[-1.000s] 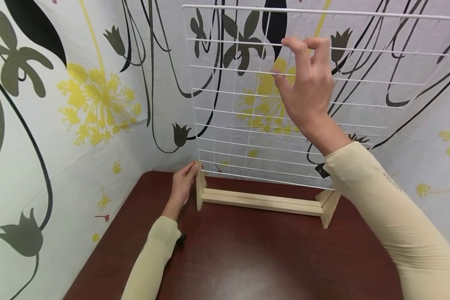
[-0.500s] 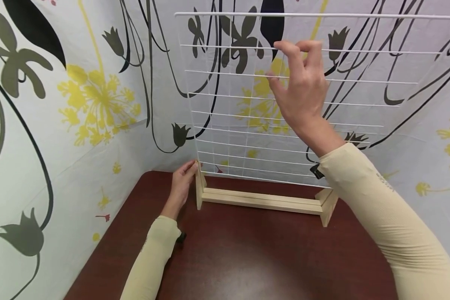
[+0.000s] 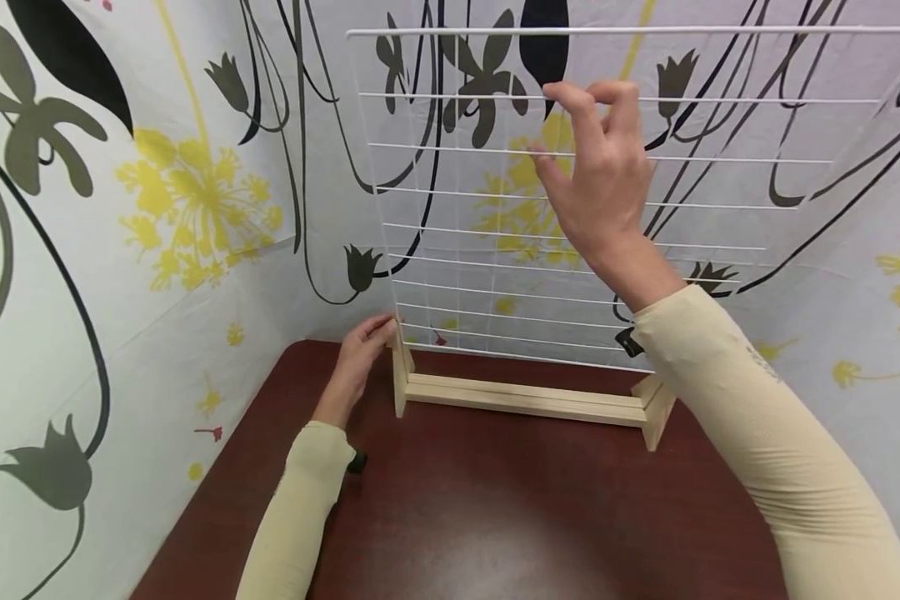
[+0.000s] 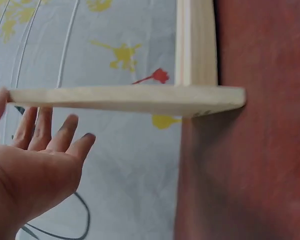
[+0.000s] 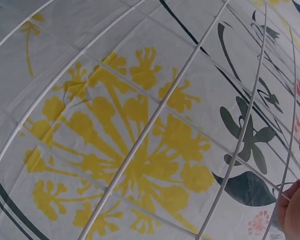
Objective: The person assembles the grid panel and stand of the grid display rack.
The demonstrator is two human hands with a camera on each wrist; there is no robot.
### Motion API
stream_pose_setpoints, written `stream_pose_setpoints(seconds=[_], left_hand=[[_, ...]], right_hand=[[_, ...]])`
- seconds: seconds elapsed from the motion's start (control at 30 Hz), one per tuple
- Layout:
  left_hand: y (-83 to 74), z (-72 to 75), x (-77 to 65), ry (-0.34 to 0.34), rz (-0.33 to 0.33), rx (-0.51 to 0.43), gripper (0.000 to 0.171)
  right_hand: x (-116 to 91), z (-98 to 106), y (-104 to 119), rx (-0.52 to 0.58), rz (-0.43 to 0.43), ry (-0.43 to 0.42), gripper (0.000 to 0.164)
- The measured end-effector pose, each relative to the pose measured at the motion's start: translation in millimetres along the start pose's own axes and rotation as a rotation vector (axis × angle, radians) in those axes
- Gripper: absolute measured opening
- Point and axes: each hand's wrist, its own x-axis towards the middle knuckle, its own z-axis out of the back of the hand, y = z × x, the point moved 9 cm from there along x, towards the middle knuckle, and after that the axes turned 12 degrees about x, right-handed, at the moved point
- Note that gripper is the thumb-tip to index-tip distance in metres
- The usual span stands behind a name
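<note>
A white wire grid rack (image 3: pixel 450 32) stands upright, its lower edge between the end panels of a pale wooden stand (image 3: pixel 525 397). My right hand (image 3: pixel 606 167) holds the grid near its upper middle, fingers hooked over one crosswire and thumb by the wire below. At the stand's left, my left hand (image 3: pixel 360 354) pinches the top of the left wooden end panel (image 4: pixel 125 97). The left wrist view shows the thumb on one side of that panel and the fingers on the other. Only a little of the right hand (image 5: pixel 297 212) shows in the right wrist view, beside the wires.
The stand sits at the back of a dark reddish-brown table (image 3: pixel 450 500). Close behind and to the left hangs a white cloth (image 3: pixel 217 350) printed with yellow and grey flowers. My right forearm overlaps the stand's right end panel (image 3: pixel 657 417).
The grid's top has come down and slightly left in the head view, with my right hand moving along. My left hand has shifted slightly at the panel's top.
</note>
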Motion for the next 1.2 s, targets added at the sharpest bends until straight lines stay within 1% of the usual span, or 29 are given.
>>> stream_pose_setpoints(seconds=[0.03,0.1,0.17,0.2,0.23,0.3,0.37,0.43,0.5,0.57,0.63,0.73,0.8,0.93,1.0,1.07,1.13,1.2], left_hand=[[-7.1,0.9,0.7,0.001,-0.028,-0.002,0.055],[-23.9,2.4,2.9,-0.013,-0.098,-0.002,0.068],[-46.9,2.5,4.9,-0.051,-0.182,-0.007,0.083],[-60.7,2.0,5.7,-0.075,-0.229,-0.017,0.085],[-74.9,1.0,5.5,-0.101,-0.272,-0.028,0.084],[-107.4,-1.5,5.0,-0.152,-0.370,-0.048,0.077],[-140.3,-4.1,3.2,-0.191,-0.445,-0.063,0.069],[-171.0,-6.6,2.1,-0.213,-0.489,-0.102,0.069],[-197.3,-8.5,3.0,-0.223,-0.517,-0.145,0.072],[-219.6,-10.2,4.0,-0.229,-0.540,-0.170,0.075],[-236.8,-11.6,5.4,-0.232,-0.563,-0.178,0.073],[-253.2,-15.3,7.2,-0.228,-0.579,-0.160,0.065],[-256.8,-18.4,9.5,-0.221,-0.563,-0.156,0.058],[-254.6,-20.8,12.8,-0.223,-0.518,-0.140,0.054],[-253.5,-20.4,13.1,-0.223,-0.507,-0.142,0.054],[-253.5,-19.9,13.5,-0.221,-0.505,-0.148,0.054],[-254.6,-19.8,14.0,-0.219,-0.506,-0.154,0.054],[-255.5,-20.3,15.0,-0.214,-0.505,-0.159,0.054]], right_hand=[[0.2,-0.4,0.4,-0.001,0.001,0.004,0.044],[0.4,-1.2,1.0,0.000,0.002,0.012,0.043],[0.3,-1.1,1.5,-0.008,0.002,0.014,0.043],[0.4,-0.7,1.5,-0.008,0.000,0.012,0.043],[-0.2,-0.5,0.9,-0.009,-0.005,0.011,0.043],[-0.9,-0.4,-0.2,-0.008,-0.013,0.010,0.043],[-1.3,-0.7,-1.0,-0.007,-0.019,0.013,0.043],[-1.3,-0.9,-1.2,-0.009,-0.020,0.016,0.044],[-1.1,-0.8,-1.0,-0.012,-0.018,0.019,0.044],[-0.9,-0.6,-0.6,-0.014,-0.016,0.021,0.044],[-0.7,-0.1,0.1,-0.014,-0.015,0.024,0.044],[-0.6,0.5,0.6,-0.016,-0.014,0.030,0.044],[-0.8,1.3,0.3,-0.015,-0.012,0.036,0.045],[-2.0,3.1,2.0,0.005,0.017,0.081,0.054],[-2.9,5.7,5.1,0.011,0.052,0.117,0.058],[-3.6,11.0,8.9,0.004,0.088,0.148,0.058],[-4.6,20.1,12.0,-0.006,0.116,0.151,0.055],[-6.6,33.1,13.9,-0.008,0.127,0.123,0.051]])
